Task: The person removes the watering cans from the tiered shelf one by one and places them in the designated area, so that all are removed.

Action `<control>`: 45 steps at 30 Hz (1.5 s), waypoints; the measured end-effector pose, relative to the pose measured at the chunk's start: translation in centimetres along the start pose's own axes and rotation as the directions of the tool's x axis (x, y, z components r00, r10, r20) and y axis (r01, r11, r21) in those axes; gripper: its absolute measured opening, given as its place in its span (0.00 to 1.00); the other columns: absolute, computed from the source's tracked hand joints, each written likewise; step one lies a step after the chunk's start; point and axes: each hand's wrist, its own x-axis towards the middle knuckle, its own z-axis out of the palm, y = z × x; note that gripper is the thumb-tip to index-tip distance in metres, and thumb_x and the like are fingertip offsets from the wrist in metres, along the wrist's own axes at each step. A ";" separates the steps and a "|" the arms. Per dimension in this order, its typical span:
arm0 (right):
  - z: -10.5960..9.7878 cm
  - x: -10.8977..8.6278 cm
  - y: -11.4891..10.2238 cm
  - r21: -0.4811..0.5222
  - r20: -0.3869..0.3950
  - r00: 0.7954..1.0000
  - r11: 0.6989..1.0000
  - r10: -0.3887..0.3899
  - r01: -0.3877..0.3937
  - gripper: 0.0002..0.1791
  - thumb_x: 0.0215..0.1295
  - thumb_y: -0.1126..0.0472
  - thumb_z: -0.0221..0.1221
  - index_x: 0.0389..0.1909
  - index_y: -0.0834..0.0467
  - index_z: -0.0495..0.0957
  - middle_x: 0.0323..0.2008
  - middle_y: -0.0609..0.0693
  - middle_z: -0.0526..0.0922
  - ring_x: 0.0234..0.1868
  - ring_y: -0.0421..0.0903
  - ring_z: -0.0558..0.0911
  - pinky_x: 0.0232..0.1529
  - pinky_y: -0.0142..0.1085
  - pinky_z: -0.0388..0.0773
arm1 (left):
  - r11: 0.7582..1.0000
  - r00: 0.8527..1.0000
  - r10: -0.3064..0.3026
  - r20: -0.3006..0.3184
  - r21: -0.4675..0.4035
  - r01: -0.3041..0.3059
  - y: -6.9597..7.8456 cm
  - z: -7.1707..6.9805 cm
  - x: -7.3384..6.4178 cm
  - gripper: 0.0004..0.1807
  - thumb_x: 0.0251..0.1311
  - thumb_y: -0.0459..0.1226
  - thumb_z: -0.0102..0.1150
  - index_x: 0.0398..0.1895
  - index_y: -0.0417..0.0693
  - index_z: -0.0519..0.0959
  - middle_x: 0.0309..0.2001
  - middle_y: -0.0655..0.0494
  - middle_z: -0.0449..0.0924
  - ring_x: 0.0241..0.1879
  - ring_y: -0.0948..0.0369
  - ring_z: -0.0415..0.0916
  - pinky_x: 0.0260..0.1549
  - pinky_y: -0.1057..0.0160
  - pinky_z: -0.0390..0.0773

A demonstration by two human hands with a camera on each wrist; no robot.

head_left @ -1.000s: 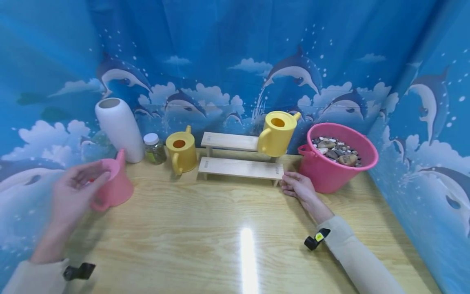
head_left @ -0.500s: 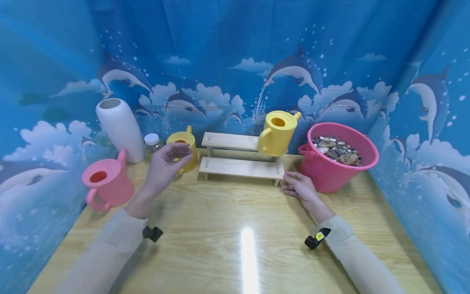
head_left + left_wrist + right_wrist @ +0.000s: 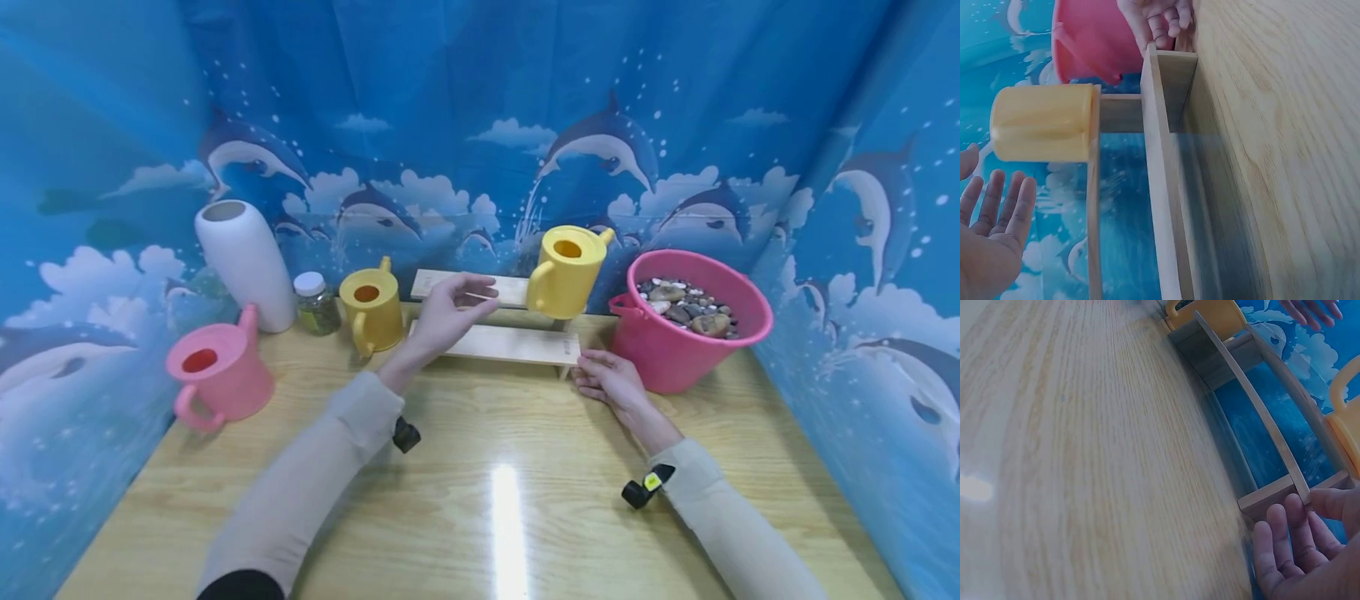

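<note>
My left hand point(image 3: 453, 312) hovers over the two-tier wooden stand point(image 3: 510, 343), holding nothing. Its fingers are apart and slightly bent, a short way left of a yellow watering can point(image 3: 573, 279) on the upper tier. In the left wrist view that can point(image 3: 1044, 122) lies just beyond the fingertips. At the stand's right end, my right hand point(image 3: 611, 383) pinches the lower board's corner. The right wrist view has the thumb point(image 3: 1329, 503) on one face of the board and fingers against the other. The left hand hides part of both boards.
A pink bucket point(image 3: 678, 367) of pebbles stands right of the stand. To the left are another yellow watering can point(image 3: 378, 312), a lidded jar point(image 3: 317, 308), a white vase point(image 3: 247, 262) and a pink watering can point(image 3: 228, 375). A dolphin-print curtain point(image 3: 465, 125) hangs behind.
My left hand has left the pink watering can and moved right, past the left yellow can and the jar, to above the stand. The right hand keeps its place at the board's corner.
</note>
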 end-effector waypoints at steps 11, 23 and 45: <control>-0.3 0.3 0.0 -0.031 -0.006 1.000 0.999 0.010 -0.010 0.30 0.79 0.59 0.59 0.75 0.68 0.64 0.33 0.39 0.90 0.34 0.34 0.89 0.43 0.29 0.90 | 0.999 0.992 -0.025 0.121 -0.035 0.030 1.0 3.1 3.9 0.25 0.69 0.42 0.69 0.66 0.46 0.78 0.61 0.46 0.85 0.57 0.50 0.86 0.57 0.53 0.89; -0.1 0.4 0.0 -0.055 -0.030 0.999 0.998 0.034 -0.035 0.31 0.78 0.57 0.60 0.75 0.65 0.65 0.35 0.41 0.90 0.35 0.35 0.89 0.43 0.30 0.90 | 0.999 0.986 -0.027 0.163 0.050 0.019 0.9 4.9 4.8 0.16 0.71 0.39 0.67 0.59 0.44 0.82 0.54 0.46 0.86 0.53 0.51 0.85 0.51 0.56 0.91; -0.3 0.3 0.0 -0.037 -0.008 1.000 0.999 0.022 -0.022 0.31 0.79 0.59 0.59 0.76 0.67 0.64 0.33 0.40 0.90 0.34 0.34 0.89 0.43 0.29 0.90 | 0.994 0.995 0.068 -0.066 0.090 -0.062 1.6 -3.0 -1.9 0.15 0.71 0.37 0.67 0.56 0.40 0.81 0.52 0.43 0.87 0.52 0.50 0.85 0.53 0.58 0.90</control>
